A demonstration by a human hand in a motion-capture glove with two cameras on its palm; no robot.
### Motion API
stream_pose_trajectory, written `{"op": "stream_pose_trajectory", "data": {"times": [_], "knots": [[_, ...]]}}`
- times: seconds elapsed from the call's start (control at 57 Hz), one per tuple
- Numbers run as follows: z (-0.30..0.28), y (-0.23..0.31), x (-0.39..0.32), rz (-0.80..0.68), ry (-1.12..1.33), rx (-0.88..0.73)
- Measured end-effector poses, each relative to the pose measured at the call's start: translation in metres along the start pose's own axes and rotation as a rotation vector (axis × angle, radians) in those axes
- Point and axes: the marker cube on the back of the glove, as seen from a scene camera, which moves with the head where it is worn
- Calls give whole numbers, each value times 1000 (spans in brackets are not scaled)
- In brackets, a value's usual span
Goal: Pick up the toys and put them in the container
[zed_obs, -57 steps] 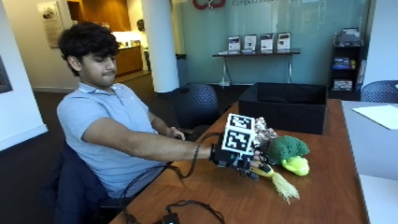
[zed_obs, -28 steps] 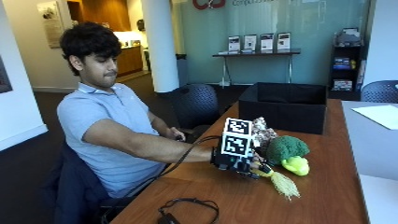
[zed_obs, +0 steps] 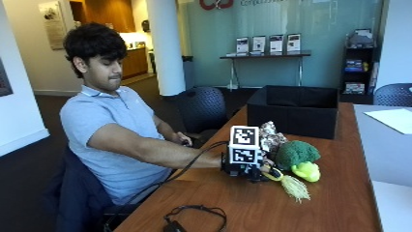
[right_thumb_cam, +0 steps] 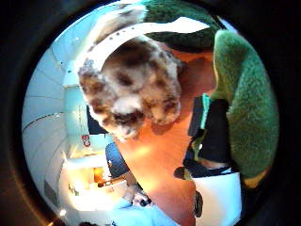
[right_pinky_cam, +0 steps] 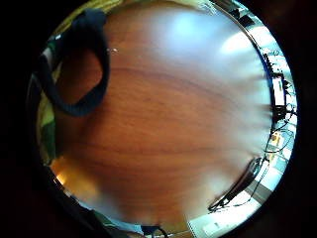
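Starting at the left: looped black cable lying on the brown wooden table near the front edge, well apart from the toys. Next along, black-gloved right hand, down low on the tabletop at the end of a stretched-out arm, parked just beside the pile. Looks like the reach for a first pick, palm aimed at the toys. Can't tell whether it's released, clenched or already grasping something, since it's mostly hidden from the outside.

Then 4 toys bunched together:
- brown-and-white spotted fluffy plush, right behind the hand
- green fuzzy broccoli plush, touching the spotted one
- small yellow-green plush, tucked under the broccoli
- straw-coloured tasselled bit, trailing toward the near edge

In the thumb-side palm view, something green and fuzzy very close to the palm, with the spotted plush a little further off. Probably going for a green one first, but just a guess. All 4 on the table, none in the container yet.

Behind the pile, big black fabric box, open-topped, near the toys but apart from them. Guessing it was parked there to keep the carry short. Only the box's near wall in the way, so needs a lift up and over. Worth watching: with the toys touching, grabbing 1 could drag a neighbour along.

Far right, white sheet of paper, well out of the way
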Motion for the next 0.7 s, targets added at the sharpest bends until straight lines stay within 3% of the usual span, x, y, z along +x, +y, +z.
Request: {"op": "stream_pose_trajectory", "data": {"times": [0.298,0.474,0.702], "knots": [[-2,1,-11,-9,51,331],[-25,3,-18,-15,76,391],[-102,-3,-64,-55,108,455]]}}
